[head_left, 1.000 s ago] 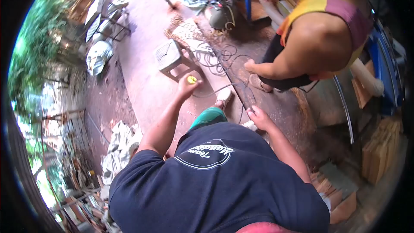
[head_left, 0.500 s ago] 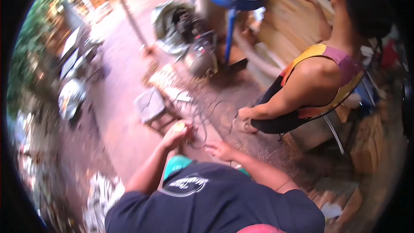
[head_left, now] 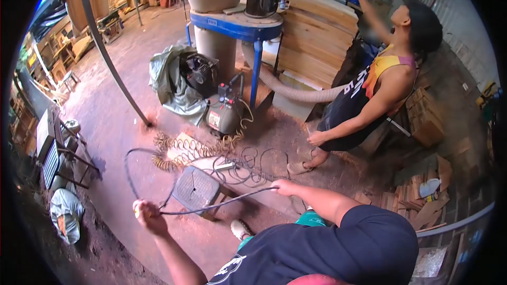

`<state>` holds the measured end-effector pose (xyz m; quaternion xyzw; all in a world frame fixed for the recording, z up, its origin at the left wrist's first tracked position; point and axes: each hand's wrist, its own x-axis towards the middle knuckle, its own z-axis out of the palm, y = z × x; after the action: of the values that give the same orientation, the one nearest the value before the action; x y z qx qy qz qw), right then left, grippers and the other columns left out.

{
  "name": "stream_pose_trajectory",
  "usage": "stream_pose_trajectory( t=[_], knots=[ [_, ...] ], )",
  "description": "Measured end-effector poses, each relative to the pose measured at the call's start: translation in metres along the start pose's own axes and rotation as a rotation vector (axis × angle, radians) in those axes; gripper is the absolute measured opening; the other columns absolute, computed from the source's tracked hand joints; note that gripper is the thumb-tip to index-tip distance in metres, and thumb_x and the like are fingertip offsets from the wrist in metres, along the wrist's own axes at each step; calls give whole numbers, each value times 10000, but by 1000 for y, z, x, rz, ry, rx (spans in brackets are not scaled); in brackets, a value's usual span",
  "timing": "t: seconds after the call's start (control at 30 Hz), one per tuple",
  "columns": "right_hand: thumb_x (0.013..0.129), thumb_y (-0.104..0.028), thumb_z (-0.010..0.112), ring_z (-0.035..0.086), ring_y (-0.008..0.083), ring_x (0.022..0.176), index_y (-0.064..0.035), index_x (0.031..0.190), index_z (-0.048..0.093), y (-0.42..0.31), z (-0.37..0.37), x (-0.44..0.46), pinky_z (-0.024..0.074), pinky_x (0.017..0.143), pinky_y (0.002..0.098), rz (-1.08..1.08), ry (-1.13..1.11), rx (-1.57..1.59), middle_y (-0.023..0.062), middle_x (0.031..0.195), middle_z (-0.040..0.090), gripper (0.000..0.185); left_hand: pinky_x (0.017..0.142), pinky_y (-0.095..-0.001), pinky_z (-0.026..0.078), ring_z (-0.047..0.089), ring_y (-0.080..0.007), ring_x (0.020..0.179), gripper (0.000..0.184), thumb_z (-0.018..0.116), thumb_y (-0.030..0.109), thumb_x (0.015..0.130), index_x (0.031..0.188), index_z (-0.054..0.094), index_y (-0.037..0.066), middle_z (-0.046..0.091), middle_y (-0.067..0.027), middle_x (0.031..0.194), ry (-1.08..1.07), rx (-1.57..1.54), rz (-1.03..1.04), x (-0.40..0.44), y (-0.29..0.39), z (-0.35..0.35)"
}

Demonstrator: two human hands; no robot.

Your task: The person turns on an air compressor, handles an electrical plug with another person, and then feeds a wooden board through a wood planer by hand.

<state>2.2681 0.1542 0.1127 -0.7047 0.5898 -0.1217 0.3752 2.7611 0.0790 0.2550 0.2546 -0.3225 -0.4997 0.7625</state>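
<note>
A dark cable (head_left: 227, 203) runs in front of my body between my two hands. My left hand (head_left: 150, 217) is closed at the left, with a small yellow item (head_left: 137, 213) showing at its fingers and a loop of the cable rising beside it. Nearer the middle, my right hand (head_left: 285, 187) is closed on the cable. Behind the stretched cable stands a small grey stool (head_left: 196, 188). More cable (head_left: 257, 166) lies in loose coils on the floor beyond it.
Another person (head_left: 381, 87) stands at the right, one arm raised. An air compressor (head_left: 224, 115) and a coiled hose (head_left: 168, 150) are ahead. Behind them is a blue machine stand (head_left: 232, 28). A slanting pole (head_left: 108, 55) stands at the left; wood scraps (head_left: 417, 195) lie at the right.
The view has swung up and to the right. My hands have moved apart, with the cable now stretched between them. The other person's raised arm is higher.
</note>
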Motion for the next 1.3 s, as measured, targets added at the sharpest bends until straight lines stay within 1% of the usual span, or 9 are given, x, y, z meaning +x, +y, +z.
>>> stream_pose_trajectory(
  t=[0.27,0.5,0.57,0.67,0.7,0.77,0.97,1.1,1.3],
  knots=[
    [751,-111,605,641,300,752,-104,863,667,72,-41,-73,484,656,405,489,304,-231,150,828,666,128,416,-185,269,360,-29,490,143,590,234,901,887,506,119,474,50,670,227,-22,13,24,11,-47],
    [805,-229,640,644,326,819,-72,905,667,17,-32,-59,495,726,416,455,291,-107,184,855,660,188,431,-191,292,392,-31,482,134,673,117,834,878,547,122,476,64,638,103,454,-274,37,-78,-53],
    [823,-244,624,635,345,841,-41,939,650,19,-14,-47,493,740,418,217,342,-170,198,883,653,236,497,-201,355,438,-47,544,158,713,94,799,838,560,93,505,43,665,-43,673,-186,44,-104,-55],
    [845,-270,612,632,345,837,-29,949,633,5,1,-35,491,740,419,153,187,-177,195,879,650,264,634,-275,469,557,-117,673,218,762,142,749,803,580,34,592,-36,721,-218,913,-118,49,-134,-57],
    [854,-275,604,637,331,815,-29,939,628,4,5,-30,491,730,415,157,166,-191,182,857,654,261,634,-275,469,557,-117,673,218,762,142,749,803,580,34,592,-36,721,-225,900,-113,51,-141,-56],
    [864,-276,595,639,308,775,-33,930,621,-23,0,-28,488,709,410,239,103,-118,163,826,653,254,656,-362,493,626,-259,692,296,781,241,706,824,597,42,638,-130,749,-250,1165,-117,52,-152,-55],
    [900,-258,566,615,239,651,-41,906,595,-56,18,-22,473,631,391,231,44,16,103,710,621,220,781,-436,478,607,-349,904,427,772,358,687,926,584,58,636,-172,915,-328,1562,-194,60,-189,-70],
    [908,-241,550,611,227,651,-33,919,589,-53,47,-19,471,625,382,188,-35,69,97,694,611,212,843,-438,468,583,-349,984,539,790,386,651,1026,585,56,609,-172,1053,-337,1642,-276,62,-230,-106],
    [908,-168,519,628,199,684,-17,1023,566,-49,66,-26,480,662,371,276,-107,81,113,771,628,195,875,-415,477,613,-339,987,700,825,401,613,1139,580,9,636,-203,1071,-315,1444,-736,59,-279,-144]
  ],
)
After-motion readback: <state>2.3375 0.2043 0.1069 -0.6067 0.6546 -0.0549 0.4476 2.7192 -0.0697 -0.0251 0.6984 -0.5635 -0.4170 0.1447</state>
